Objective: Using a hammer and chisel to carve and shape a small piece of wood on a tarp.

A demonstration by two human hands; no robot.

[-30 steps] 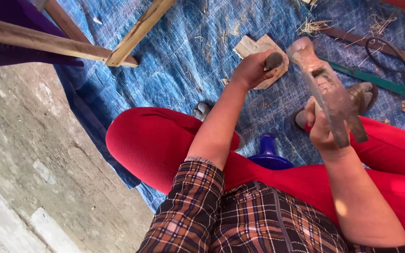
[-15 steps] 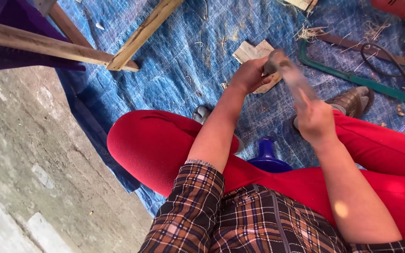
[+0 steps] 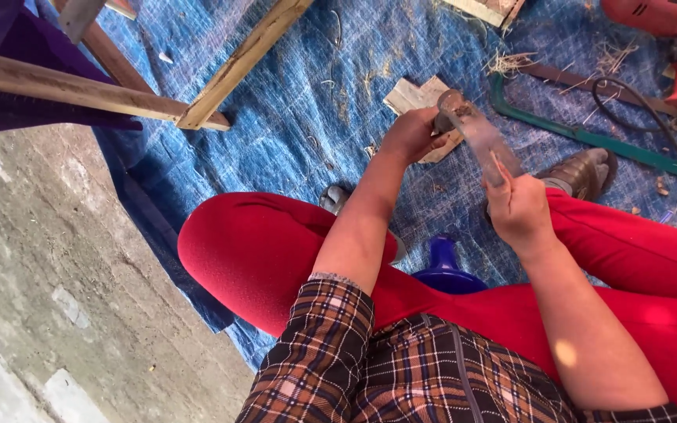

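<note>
Presently the right hand (image 3: 520, 210) is closed round the handle of a hammer (image 3: 476, 137), whose head sits low over a small wood block (image 3: 417, 98) on the blue tarp (image 3: 307, 117). Left hand (image 3: 410, 135) is curled beside the hammer head, fingers pinched together; what they pinch cannot be told. Block lies flat on the tarp, just beyond the red-clad knees. Wooden slats (image 3: 233, 66) lie to the upper left, a green saw frame (image 3: 597, 137) and red drill (image 3: 667, 39) to the upper right, a blue bottle (image 3: 442, 262) between the legs
</note>
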